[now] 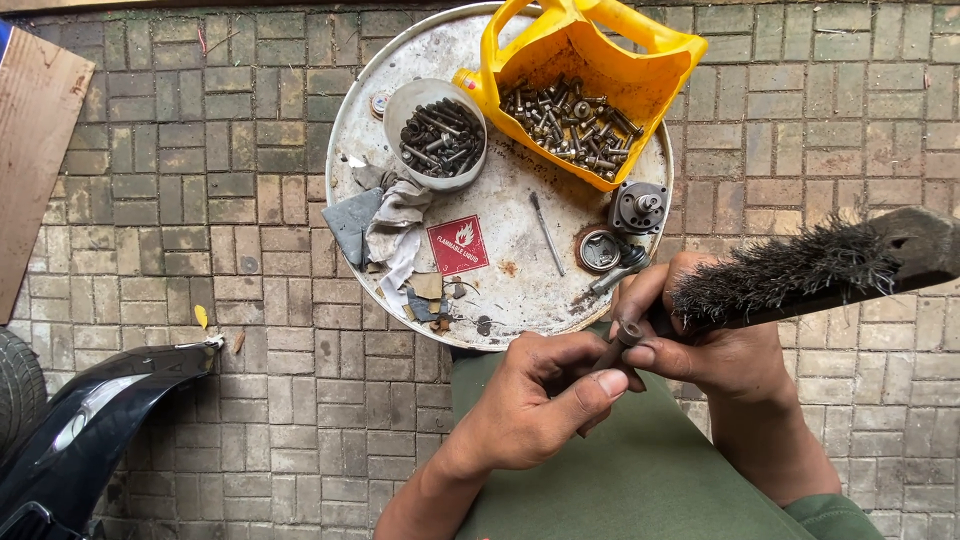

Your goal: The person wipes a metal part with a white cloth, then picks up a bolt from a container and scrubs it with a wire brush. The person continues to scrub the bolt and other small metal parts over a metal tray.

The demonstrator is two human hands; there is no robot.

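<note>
My left hand (535, 400) pinches a small dark bolt (622, 340) between thumb and fingers, just below the rim of a round metal drum lid (510, 290). My right hand (715, 345) grips the handle of a wire brush (800, 270); its dark bristles point down and left, and its wooden back reaches toward the right edge of the view. A fingertip of the right hand also touches the bolt's head. Both hands are held over my lap in green cloth (640, 470).
On the drum lid stand a cut yellow jug (590, 60) full of bolts, a white bowl (400, 105) of dark bolts, grey rags (385, 225), a red diamond label (457, 245), a thin rod (547, 233) and small metal parts (638, 207). Brick paving surrounds it. A black fender (90, 420) lies lower left, a board (30, 150) upper left.
</note>
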